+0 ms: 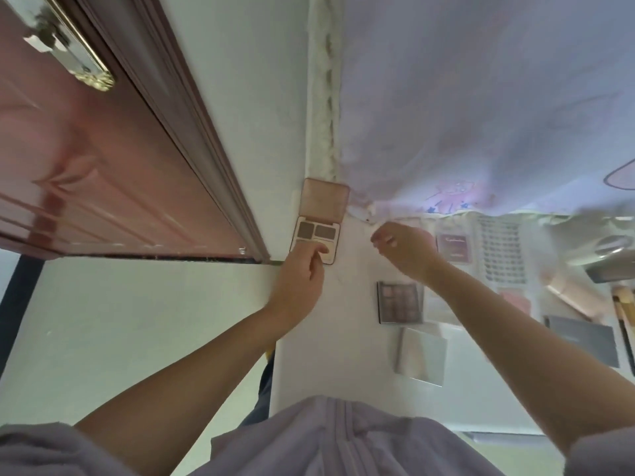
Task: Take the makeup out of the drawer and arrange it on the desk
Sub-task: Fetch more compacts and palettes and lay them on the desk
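An open pink palette [318, 223] with brown pans stands at the far left corner of the white desk [330, 338], its lid up against the wall. My left hand [302, 280] rests its fingers on the palette's front edge. My right hand [403, 247] hovers to the right of it, fingers loosely curled, holding nothing that I can see. A square eyeshadow palette [400, 302] lies mid-desk. A silvery closed compact [421, 355] lies nearer me. A dark red box [453, 247] sits behind my right wrist.
A white mesh basket [501, 249] stands at the back right. Grey flat cases [584, 340], brushes [623, 310] and tubes crowd the right side. A pale patterned curtain [481, 115] hangs behind the desk. A reddish-brown door [86, 166] is on the left.
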Available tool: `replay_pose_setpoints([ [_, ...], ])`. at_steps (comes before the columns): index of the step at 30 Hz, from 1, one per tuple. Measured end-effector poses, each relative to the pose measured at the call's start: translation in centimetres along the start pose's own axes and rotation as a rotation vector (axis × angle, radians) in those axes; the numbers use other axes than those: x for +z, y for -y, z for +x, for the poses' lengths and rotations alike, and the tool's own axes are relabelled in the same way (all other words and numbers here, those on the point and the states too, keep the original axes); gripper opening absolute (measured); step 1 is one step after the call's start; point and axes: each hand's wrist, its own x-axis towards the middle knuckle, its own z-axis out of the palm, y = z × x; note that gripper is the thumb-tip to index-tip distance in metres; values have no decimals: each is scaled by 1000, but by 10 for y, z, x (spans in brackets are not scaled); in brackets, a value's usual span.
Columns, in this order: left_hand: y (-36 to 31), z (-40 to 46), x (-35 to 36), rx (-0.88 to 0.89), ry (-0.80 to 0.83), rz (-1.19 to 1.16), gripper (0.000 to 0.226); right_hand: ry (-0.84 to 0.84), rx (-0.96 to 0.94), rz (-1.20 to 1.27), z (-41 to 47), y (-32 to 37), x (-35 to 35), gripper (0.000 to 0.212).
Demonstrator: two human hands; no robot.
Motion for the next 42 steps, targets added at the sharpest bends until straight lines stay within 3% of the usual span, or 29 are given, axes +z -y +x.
replay_pose_setpoints([
  [1,-7,-9,14,18,95,-2,27,-5,-96,-140,-14,-13,-1,19],
  [4,-18,-24,60,-120,340,79,38,208,-291,-288,-61,-41,9,36],
  [8,-24,-26,90,-327,300,58,41,229,-414,-528,-80,-59,20,55],
  [12,-33,-34,85,-462,285,-229,35,208,-456,-576,-75,-52,22,60],
  [15,-35,-38,72,-571,222,-523,33,164,-479,-363,-78,-41,13,57],
  [18,-36,-40,57,-643,338,-907,50,150,-509,-1,-88,-19,-4,48],
  [21,-41,-41,49,-668,375,-1185,54,133,-535,85,-92,-3,-15,45],
  [25,-45,-38,40,-670,397,-1242,55,151,-488,259,-84,5,-23,32],
  [30,-33,-37,30,-721,540,-1301,63,284,-280,599,-68,4,-37,7],
  [34,-20,-39,23,-725,607,-1322,64,413,-18,952,-54,5,-40,53],
  [36,-15,-41,17,-728,589,-1310,64,422,-1,1009,-52,7,-32,55],
  [39,-2,-43,6,-739,508,-1327,60,437,-23,1008,-52,12,-17,41],
  [42,11,-42,-3,-766,399,-1270,49,367,-129,648,-48,20,2,11],
])
